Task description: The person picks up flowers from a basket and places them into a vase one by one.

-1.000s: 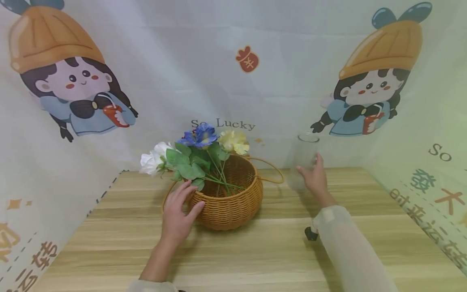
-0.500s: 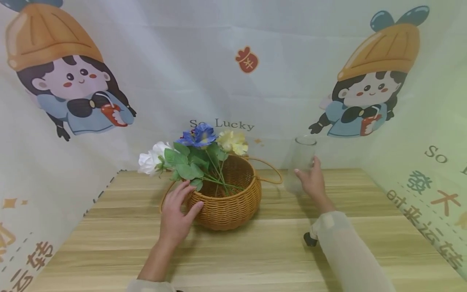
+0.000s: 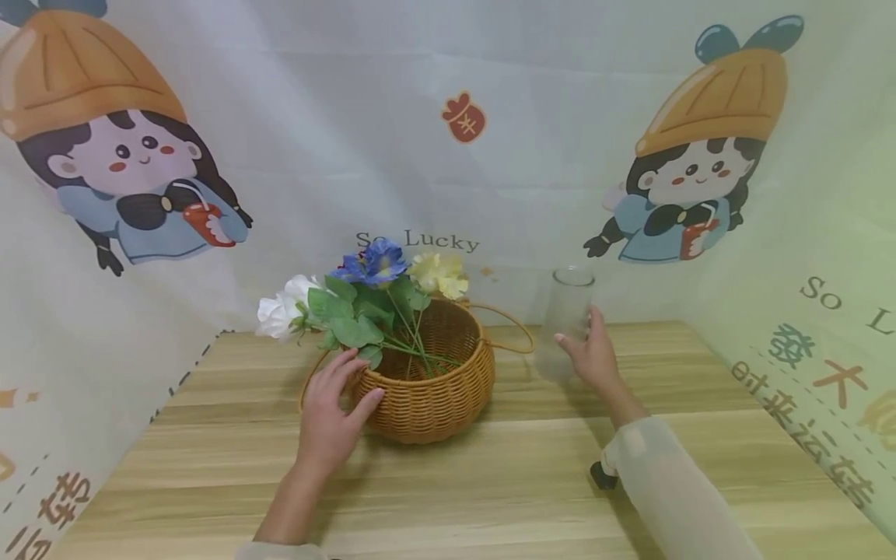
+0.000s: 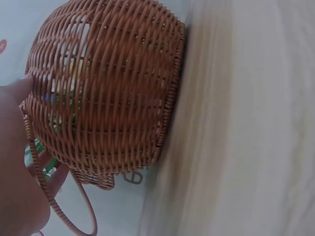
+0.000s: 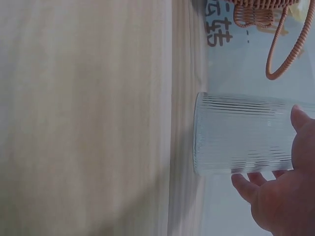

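Note:
A round wicker basket [image 3: 428,412] stands on the table, with artificial flowers leaning out of it: a white bloom [image 3: 281,313], a blue bloom [image 3: 383,261] and a yellow bloom [image 3: 439,274]. My left hand [image 3: 327,424] holds the basket's left side, its fingers at the rim and the thumb on the outer wall. To the right, a clear ribbed glass vase [image 3: 564,311] stands upright near the back. My right hand [image 3: 599,356] grips it, thumb on one side and fingers on the other, as the right wrist view shows. Whether its base [image 5: 198,132] touches the table is unclear.
The wood-grain table [image 3: 448,498] ends at a printed cloth backdrop [image 3: 336,155] close behind the vase and basket. A loop handle [image 3: 514,327] sticks out from the basket towards the vase. A small black device [image 3: 603,476] sits at the right cuff.
The right hand and the vase have shifted slightly left and nearer to me. The left hand keeps its place on the basket. The whole head view has drifted a little.

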`<control>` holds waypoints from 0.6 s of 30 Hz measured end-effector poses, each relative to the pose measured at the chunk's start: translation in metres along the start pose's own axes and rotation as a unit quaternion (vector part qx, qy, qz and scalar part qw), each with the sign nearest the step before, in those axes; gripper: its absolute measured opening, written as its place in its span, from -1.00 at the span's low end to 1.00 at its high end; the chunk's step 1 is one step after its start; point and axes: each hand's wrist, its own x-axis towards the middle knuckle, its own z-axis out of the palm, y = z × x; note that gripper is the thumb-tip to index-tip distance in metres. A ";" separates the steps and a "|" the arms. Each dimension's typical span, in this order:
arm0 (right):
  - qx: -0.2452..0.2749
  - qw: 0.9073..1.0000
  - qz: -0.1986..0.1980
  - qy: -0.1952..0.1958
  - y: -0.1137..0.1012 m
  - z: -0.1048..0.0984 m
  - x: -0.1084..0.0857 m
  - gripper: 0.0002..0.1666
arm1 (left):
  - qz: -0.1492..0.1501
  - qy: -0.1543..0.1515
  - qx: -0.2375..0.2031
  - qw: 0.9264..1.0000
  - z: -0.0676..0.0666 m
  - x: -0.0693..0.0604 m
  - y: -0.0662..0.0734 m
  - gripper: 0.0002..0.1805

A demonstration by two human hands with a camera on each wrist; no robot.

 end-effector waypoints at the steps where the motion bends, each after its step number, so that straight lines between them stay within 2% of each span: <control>1: 0.000 1.000 -0.003 -0.001 0.000 0.000 -0.001 0.02 | -0.002 -0.003 0.001 1.000 -0.001 0.001 0.001 -0.54; 10: 0.010 0.999 -0.027 -0.017 -0.001 -0.002 -0.011 0.01 | -0.032 -0.016 -0.011 0.999 -0.006 0.007 0.006 -0.60; 18: 0.002 0.999 -0.028 -0.026 -0.003 -0.006 -0.016 -0.02 | -0.115 -0.037 -0.071 0.990 -0.009 0.011 0.012 -0.66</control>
